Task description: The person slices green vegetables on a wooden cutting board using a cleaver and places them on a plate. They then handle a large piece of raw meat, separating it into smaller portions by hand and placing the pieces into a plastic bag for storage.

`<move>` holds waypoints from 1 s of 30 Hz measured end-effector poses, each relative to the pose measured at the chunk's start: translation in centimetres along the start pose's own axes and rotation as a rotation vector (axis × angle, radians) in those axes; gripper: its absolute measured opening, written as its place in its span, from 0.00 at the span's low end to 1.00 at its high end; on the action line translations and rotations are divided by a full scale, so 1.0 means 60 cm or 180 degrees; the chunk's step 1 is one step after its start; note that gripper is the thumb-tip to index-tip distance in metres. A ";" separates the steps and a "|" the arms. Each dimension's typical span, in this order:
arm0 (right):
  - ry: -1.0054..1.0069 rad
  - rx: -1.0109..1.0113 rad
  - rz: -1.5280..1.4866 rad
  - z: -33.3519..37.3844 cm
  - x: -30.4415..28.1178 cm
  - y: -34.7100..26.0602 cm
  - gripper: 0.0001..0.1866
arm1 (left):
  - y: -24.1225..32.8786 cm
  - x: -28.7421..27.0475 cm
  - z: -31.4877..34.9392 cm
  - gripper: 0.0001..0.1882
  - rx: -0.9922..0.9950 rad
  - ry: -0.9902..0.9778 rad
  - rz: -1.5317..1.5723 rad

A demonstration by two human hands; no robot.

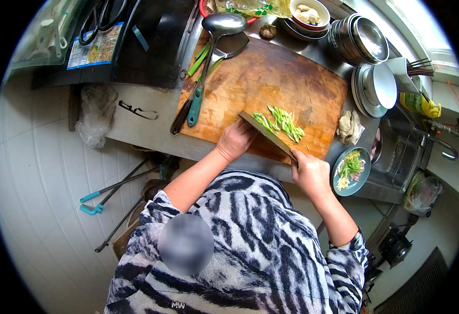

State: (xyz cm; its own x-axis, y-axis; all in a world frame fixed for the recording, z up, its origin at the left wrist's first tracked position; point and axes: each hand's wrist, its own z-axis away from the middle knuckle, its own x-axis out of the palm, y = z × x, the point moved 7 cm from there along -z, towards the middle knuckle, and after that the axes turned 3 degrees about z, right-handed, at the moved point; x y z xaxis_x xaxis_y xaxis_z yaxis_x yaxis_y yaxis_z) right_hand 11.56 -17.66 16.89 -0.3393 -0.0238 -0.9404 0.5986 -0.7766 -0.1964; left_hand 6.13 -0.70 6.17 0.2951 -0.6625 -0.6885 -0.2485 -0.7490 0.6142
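Observation:
My right hand [311, 172] is closed around the handle end of a kitchen knife [271, 137] with a broad dark blade, held slantwise over the front edge of a wooden cutting board [240, 73]. At the blade's other end, my left hand [235, 139] has its fingers bent against it. Just beyond the blade lies a small heap of sliced green vegetable [287, 123], some of it touching the blade. To the right of my right hand, a blue-grey plate [364, 183] carries green shreds, chopped pale bits and pinkish pieces.
A metal ladle [220, 26] and a spatula [233, 44] rest across the board's left side, by green stalks [198, 62]. Stacked metal bowls [363, 39], white bowls [378, 86] and a crumpled cloth [350, 127] stand right of the board. The sink [397, 152] is further right.

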 end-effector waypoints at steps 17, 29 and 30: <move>-0.0051 -0.0026 0.0252 -0.066 0.052 -0.056 0.11 | 0.000 0.004 -0.005 0.12 -0.0142 -0.0054 0.0259; -0.0620 0.0486 0.0007 -0.009 0.056 0.004 0.12 | 0.001 0.000 -0.009 0.10 0.0046 0.0269 0.0189; -0.0632 0.0488 -0.0029 -0.015 0.057 0.002 0.12 | 0.000 -0.001 -0.010 0.10 0.0059 0.0279 0.0186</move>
State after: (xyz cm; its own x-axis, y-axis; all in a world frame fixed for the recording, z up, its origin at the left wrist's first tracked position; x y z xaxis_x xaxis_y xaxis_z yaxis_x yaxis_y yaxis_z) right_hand 11.12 -17.27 13.40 -0.4893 -0.1277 -0.8627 0.4829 -0.8634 -0.1461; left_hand 6.64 -0.67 6.44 0.3589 -0.7023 -0.6147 -0.2844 -0.7096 0.6447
